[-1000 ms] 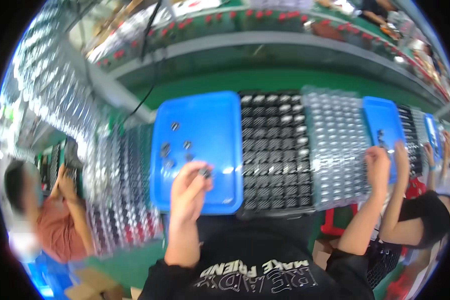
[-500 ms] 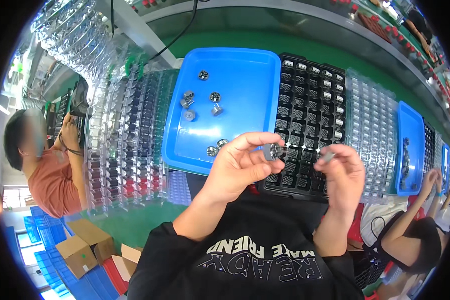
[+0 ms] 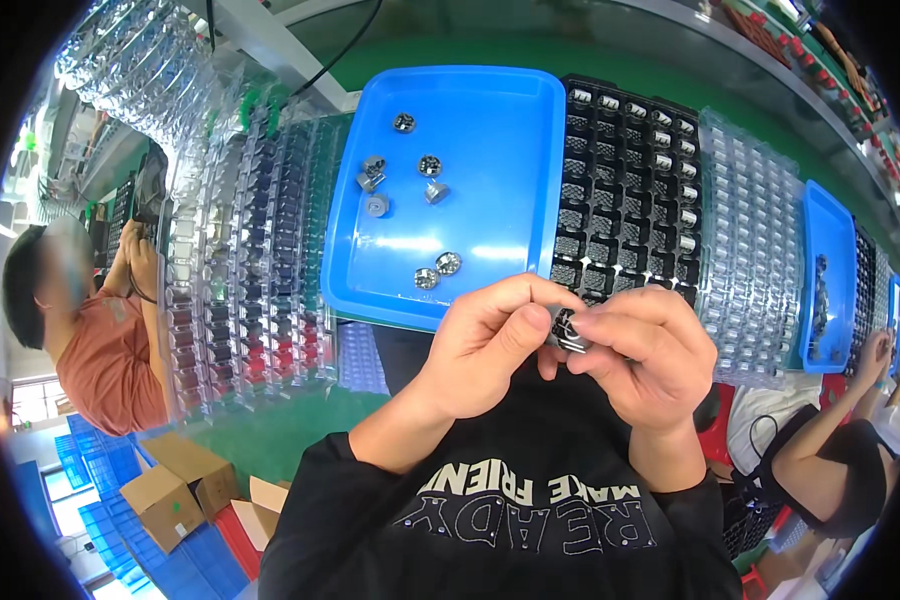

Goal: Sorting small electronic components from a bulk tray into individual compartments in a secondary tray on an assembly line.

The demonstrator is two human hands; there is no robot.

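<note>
My left hand (image 3: 490, 345) and my right hand (image 3: 650, 352) meet in front of my chest, just short of the black tray's near end. Between their fingertips is a small round grey part (image 3: 568, 332) with a dark, slotted face. Both hands are closed on it; my fingers cover much of it, and I cannot make out whether a second piece is pressed against it. To the left lies a blue tray (image 3: 490, 225) with several similar grey and black round parts (image 3: 448, 263) scattered in it. The black compartment tray (image 3: 600, 200) beyond my hands carries silvery parts in its far and right-hand pockets.
Stacked clear plastic trays (image 3: 245, 250) stand left of the blue tray, and another clear tray (image 3: 755, 250) lies right of the black one. A second blue tray (image 3: 828, 280) is farther right. One person (image 3: 100, 340) works at the left, another (image 3: 830, 460) at the right. Cardboard boxes (image 3: 165, 505) sit lower left.
My right hand has moved left, bringing its small grey piece to the part in my left hand. The two hands were apart and now touch the part together. The view has shifted slightly.
</note>
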